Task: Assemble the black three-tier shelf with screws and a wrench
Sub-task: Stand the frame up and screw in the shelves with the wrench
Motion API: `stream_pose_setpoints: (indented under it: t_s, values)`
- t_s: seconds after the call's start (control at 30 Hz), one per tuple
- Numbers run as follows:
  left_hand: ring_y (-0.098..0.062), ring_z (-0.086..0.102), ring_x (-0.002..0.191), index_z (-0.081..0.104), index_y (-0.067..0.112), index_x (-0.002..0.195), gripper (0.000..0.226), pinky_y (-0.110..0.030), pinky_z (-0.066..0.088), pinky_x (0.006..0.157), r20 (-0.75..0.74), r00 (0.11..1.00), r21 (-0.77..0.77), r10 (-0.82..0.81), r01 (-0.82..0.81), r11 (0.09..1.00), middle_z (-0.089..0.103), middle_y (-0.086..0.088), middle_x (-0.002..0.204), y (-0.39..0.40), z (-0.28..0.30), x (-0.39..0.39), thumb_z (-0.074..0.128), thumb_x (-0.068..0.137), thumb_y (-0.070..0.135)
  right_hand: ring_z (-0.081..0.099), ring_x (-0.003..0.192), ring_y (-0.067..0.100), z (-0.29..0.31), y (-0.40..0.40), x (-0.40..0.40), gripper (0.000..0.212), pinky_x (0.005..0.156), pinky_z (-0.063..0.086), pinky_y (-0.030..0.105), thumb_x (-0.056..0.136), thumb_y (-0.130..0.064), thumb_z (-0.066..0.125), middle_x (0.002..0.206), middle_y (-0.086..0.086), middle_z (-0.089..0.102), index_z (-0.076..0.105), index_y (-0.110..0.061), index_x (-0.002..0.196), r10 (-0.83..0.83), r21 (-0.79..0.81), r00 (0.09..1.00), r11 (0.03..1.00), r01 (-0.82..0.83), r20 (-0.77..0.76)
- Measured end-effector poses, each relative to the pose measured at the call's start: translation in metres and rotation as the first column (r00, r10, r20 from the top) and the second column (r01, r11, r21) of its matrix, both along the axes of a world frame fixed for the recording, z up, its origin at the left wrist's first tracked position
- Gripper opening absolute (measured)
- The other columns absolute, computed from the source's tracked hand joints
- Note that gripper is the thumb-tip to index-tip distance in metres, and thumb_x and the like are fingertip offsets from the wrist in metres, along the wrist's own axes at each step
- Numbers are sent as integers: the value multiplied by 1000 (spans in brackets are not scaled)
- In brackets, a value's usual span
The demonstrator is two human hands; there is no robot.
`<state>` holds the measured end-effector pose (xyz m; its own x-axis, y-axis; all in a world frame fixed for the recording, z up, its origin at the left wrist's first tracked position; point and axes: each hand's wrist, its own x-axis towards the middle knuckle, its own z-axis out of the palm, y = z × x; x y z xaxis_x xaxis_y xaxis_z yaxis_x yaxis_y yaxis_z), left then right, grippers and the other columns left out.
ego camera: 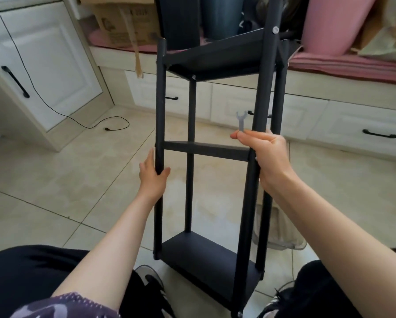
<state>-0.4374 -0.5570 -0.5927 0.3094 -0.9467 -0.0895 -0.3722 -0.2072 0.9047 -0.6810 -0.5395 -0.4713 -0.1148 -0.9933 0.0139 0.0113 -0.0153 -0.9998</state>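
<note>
- Standing on the tiled floor (54,203) between the person's knees, the black shelf (217,150) rises upright in front of the camera, its three tiers joined by four round posts.
- The bottom tier (206,262) sits low near the shoes, the middle tier (206,149) is seen edge-on at hand height, and the top tier (217,58) is seen from below.
- The left hand (153,173) grips the front left post (159,111) just below the middle tier, thumb curled round one side and fingers lying along the other.
- The right hand (265,157) wraps the front right post (259,106) at the level of the middle tier, fingers closed round it.
- The same hand pinches a small flat wrench (241,120) between thumb and fingertip; its open end points upward, just left of the post.
- A silver screw head (275,30) shows on the right post at the top tier.
- White drawers (353,125) with black handles line the wall behind, a black cable (96,125) trails across the floor at left, and a pink cushion (334,21) leans at upper right.
</note>
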Motion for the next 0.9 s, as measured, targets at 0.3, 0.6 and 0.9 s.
stream_pose_setpoints:
  t_s: [0.3, 0.6, 0.9]
  values:
    - [2, 64, 105, 55, 47, 116, 16, -5, 46, 79, -259, 912, -164, -317, 282, 945, 68, 18, 109, 93, 32, -123, 51, 104, 38, 29, 145, 20, 15, 8, 25, 12, 117, 21, 55, 86, -26, 72, 134, 0, 61, 80, -28, 78, 4, 19, 1000, 1000, -4, -4]
    - [-4, 56, 60, 36, 49, 134, 31, -15, 43, 52, -189, 957, -262, -221, 167, 951, 56, 15, 70, 121, 32, -136, 40, 103, 49, 43, 122, 2, 29, 20, 45, 10, 112, 32, 51, 84, -29, 73, 103, -18, 59, 80, -29, 78, 91, -54, 978, 993, -103, -187]
    - [6, 62, 85, 38, 39, 141, 46, -4, 44, 66, -49, 996, -353, -75, 53, 934, 60, 34, 92, 131, 33, -111, 47, 97, 50, 47, 121, 27, 24, 24, 59, 17, 107, 36, 54, 86, -30, 70, 68, -34, 60, 78, -35, 73, 190, -69, 931, 973, -221, -310]
